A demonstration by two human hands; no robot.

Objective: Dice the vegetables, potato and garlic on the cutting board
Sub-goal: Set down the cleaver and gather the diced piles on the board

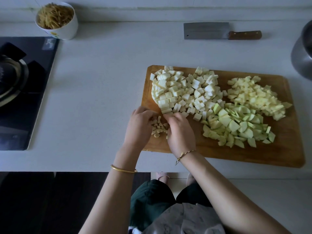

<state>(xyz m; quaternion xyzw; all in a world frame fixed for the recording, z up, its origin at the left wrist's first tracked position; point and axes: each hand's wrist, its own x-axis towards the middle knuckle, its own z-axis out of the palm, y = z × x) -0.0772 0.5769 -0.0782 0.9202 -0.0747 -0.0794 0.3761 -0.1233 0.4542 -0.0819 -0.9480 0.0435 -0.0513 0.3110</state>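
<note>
Nearest to us are dark green shorts [152, 200] and a grey patterned top [185, 220], below the near edge of the cutting board [278, 152]. Two bare forearms reach up to the board's near-left corner, with a gold bangle [123, 168] on the left wrist and a thin cord bracelet [184, 153] on the right. We see the left hand [141, 122] at the board's left edge, fingers curled in toward the garlic pieces [157, 127]. The right hand [180, 132] is just beside it on the board, back up, fingers bent down. The garlic sits between the two hands, touching both. The fingertips are hidden, so we cannot tell if either hand pinches a piece or only cups the pile. Next on the board, past the hands, a big heap of white cubes [182, 88] fills its far-left part. Pale green chunks [236, 125] lie at its near-middle, and yellowish dice, probably potato [256, 97], at its far-right. The board lies on a white countertop [101, 73]. Well left of the board is a black cooktop [25, 92]. Beyond the board's far edge a cleaver [219, 31] lies flat with its wooden handle to the right. Far left of the board is a white bowl of dry pasta [56, 19], and past its far-right corner a metal pot [303, 51], cut off by the frame.
</note>
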